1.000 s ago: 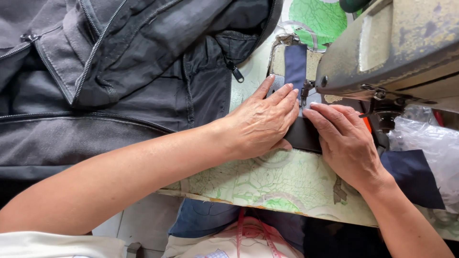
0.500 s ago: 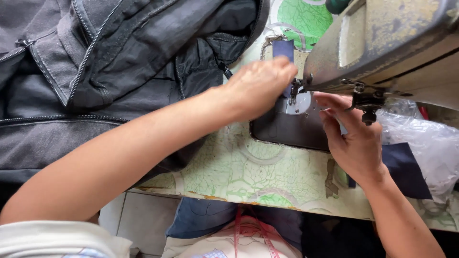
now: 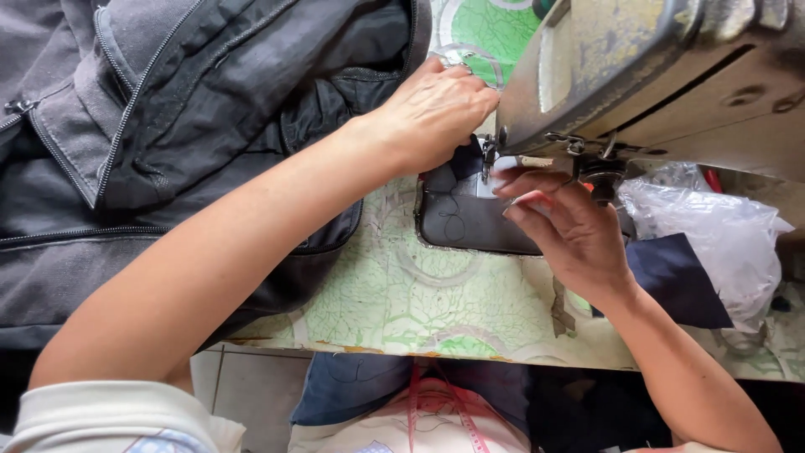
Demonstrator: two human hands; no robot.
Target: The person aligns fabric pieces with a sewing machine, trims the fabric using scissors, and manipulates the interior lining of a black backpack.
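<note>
Up at about one o'clock from the middle of the head view, the left hand [image 3: 436, 109] reaches across the table with its fingers curled shut on a small dark navy piece of fabric [image 3: 464, 159], which sits just behind the needle and presser foot [image 3: 486, 159] of the grey metal sewing machine [image 3: 671, 75]. The fingertips are hidden under the machine's head, so how they pinch cannot be seen exactly. At three o'clock from that fabric, the right hand [image 3: 570, 231] is raised just under the machine arm, its fingers loosely bent and apart; whether it holds a thread or anything else I cannot tell, as the fingertips are blurred. Below both hands, at six o'clock from the needle, lies the dark rectangular metal bed plate [image 3: 470, 222] of the machine, with a thin loop of thread on it. It is set into the table covered with a green and white patterned oilcloth [image 3: 402, 302]. At nine o'clock, a large dark grey jacket with zippers [image 3: 168, 126] is heaped over the left part of the table, and the left forearm lies across it. At three o'clock from the right hand lie a flat navy cloth piece [image 3: 679, 281] and, touching it, a crumpled clear plastic bag [image 3: 713, 226].
</note>
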